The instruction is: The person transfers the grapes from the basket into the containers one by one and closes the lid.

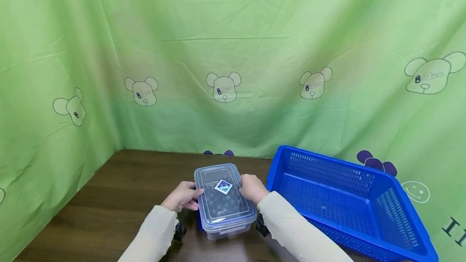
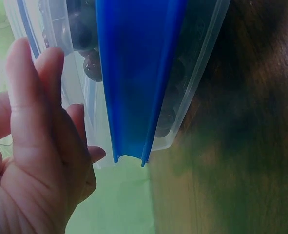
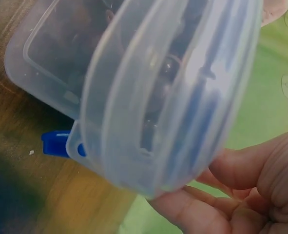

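A clear plastic food container [image 1: 227, 233] with a translucent lid [image 1: 214, 205] stands on the table, a blue-and-white label [image 1: 223, 186] on top. Dark round grape-like pieces [image 2: 92, 66] show through its wall. A blue handle [image 2: 139, 78] lies along its left side. My left hand [image 1: 183, 196] is at the left edge, its thumb over the lid; in the left wrist view the fingers [image 2: 24, 78] extend beside the container. My right hand [image 1: 252, 188] pinches the lid's right rim between thumb and fingers. In the right wrist view, a blue piece [image 3: 56, 144] sticks out by the rim.
A large blue perforated plastic basket [image 1: 327, 209] sits to the right, close to my right forearm. Brown wooden tabletop [image 1: 109, 205] extends to the left. A green cloth [image 1: 218, 124] printed with bear faces hangs behind and to the sides of the table.
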Demonstrator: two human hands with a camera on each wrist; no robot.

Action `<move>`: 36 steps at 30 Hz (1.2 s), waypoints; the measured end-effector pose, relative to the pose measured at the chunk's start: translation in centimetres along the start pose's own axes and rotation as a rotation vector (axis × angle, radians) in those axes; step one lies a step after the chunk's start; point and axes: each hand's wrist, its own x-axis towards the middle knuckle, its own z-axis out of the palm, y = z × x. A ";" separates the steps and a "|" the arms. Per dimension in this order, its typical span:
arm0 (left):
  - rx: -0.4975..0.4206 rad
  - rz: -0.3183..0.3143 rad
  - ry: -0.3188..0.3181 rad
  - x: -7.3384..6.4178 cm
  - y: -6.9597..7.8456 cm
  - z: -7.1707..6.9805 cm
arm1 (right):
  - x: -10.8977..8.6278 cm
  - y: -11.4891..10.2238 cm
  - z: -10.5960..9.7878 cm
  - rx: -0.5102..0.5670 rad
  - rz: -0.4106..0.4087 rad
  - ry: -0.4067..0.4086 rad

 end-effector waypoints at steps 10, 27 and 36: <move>0.047 -0.012 0.024 0.3 0.1 -1.0 | -0.3 -0.5 -0.1 0.116 0.051 -0.054; 0.054 -0.029 0.037 0.5 -0.5 -3.1 | -1.1 -0.9 1.7 0.272 0.072 0.033; 0.045 -0.028 0.068 0.4 -1.4 -2.9 | -2.0 -0.5 3.2 0.314 0.091 0.133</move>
